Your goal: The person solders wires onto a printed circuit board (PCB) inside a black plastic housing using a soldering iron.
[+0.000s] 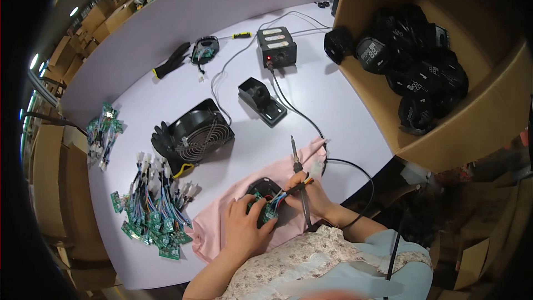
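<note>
On a pink cloth at the table's front lies a round black plastic housing with a green circuit board in it. My left hand curls over the board, fingertips and thumb gripping its edges. My right hand holds a soldering iron, its tip pointing away from me, clear of the board. Coloured wires run from the board to the right hand's fingers, and a white connector shows just beyond them. Whether those fingers also pinch the wires is hard to see.
Wired circuit boards pile at the left, with a smaller bunch behind. A black fan, iron stand and soldering station stand mid-table. A cardboard box of black display units is at right. The iron's cable loops right.
</note>
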`<state>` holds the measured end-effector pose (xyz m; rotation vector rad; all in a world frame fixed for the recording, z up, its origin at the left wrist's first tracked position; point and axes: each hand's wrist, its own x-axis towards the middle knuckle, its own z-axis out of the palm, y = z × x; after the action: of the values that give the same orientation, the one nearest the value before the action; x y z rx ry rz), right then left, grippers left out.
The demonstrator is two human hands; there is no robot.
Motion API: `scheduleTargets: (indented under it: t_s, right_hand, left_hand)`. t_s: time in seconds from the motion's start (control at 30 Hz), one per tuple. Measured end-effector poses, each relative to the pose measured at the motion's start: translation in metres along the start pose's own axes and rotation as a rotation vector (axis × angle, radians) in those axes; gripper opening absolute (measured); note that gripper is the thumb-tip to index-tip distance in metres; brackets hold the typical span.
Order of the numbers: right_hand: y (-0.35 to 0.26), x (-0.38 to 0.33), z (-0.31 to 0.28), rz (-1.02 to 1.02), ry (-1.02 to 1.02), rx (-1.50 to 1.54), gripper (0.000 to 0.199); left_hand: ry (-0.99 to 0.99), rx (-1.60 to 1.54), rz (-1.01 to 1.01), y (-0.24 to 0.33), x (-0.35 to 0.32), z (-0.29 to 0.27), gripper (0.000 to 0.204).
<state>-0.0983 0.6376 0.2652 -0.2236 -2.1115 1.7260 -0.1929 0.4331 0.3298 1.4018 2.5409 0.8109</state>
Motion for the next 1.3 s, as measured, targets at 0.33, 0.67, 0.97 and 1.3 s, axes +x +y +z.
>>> scheduleTargets:
  t_s: [0.33, 0.67, 0.97, 1.3]
  right_hand:
    - [0.024, 0.0, -0.007, 0.0, -0.001, 0.017, 0.036]
    - [0.014, 0.007, 0.001, -0.031, 0.049, 0.031, 0.031]
    - [0.008, 0.005, -0.001, -0.025, 0.013, 0.06, 0.033]
    - [0.006, 0.007, -0.004, -0.093, -0.04, -0.051, 0.039]
  left_hand:
    - [-0.098, 0.003, -0.009, -0.011, 0.009, -0.003, 0.053]
    - [-0.06, 0.1, 0.018, -0.027, -0.002, 0.006, 0.057]
    - [-0.143, 0.04, 0.002, -0.026, 0.003, -0.005, 0.056]
    - [-0.091, 0.057, 0.01, -0.029, 0.001, 0.003, 0.057]
